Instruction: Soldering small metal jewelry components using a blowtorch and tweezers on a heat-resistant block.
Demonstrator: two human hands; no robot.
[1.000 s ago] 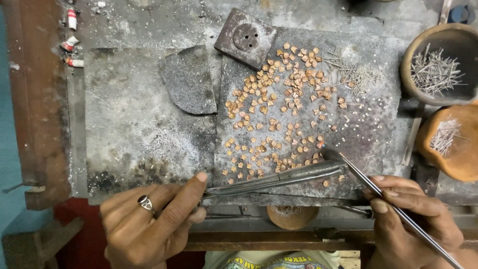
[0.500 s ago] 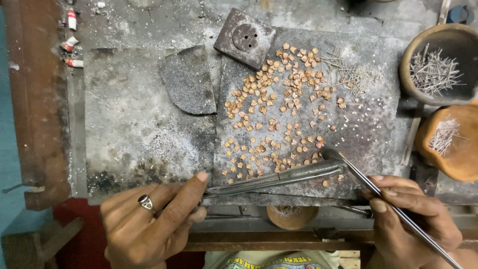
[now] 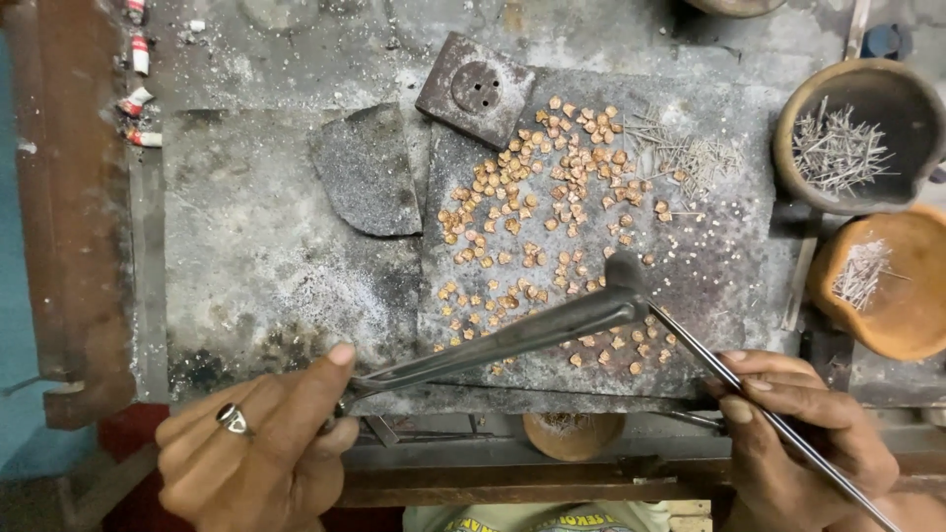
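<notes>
At about 7 o'clock the left hand (image 3: 261, 448), a ring on one finger, has its fingers (image 3: 320, 379) closed around the handle end of a long grey metal tool (image 3: 512, 335), forefinger stretched along the shaft; the tool runs up toward 2 o'clock and ends in a bent, blunt tip just above the lower part of the scatter. Left of it lies a bare, ash-stained grey slab (image 3: 256, 256) with a dark half-round piece (image 3: 370, 177) resting on its upper right corner. In the middle, a second dark slab (image 3: 729, 296) on the counter (image 3: 296, 59) carries the work: many small golden pieces (image 3: 537, 217) spread loosely from about 11 o'clock down to 5 o'clock, with a square block with a round dimple (image 3: 476, 89) touching its top edge and a bundle of fine wire bits (image 3: 690, 153) near its upper right. At 5 o'clock the right hand (image 3: 803, 433) pinches a thin metal rod (image 3: 709, 360) between thumb and fingers, its point meeting the bent tip of the larger tool among the lowest pieces. The step in hand looks like working one small piece at that meeting point; the next move would seem to call for a steady, fine placement of both tips without disturbing the neighbours. At 2 and 3 o'clock stand two clay bowls (image 3: 852, 99) holding thin pins.
</notes>
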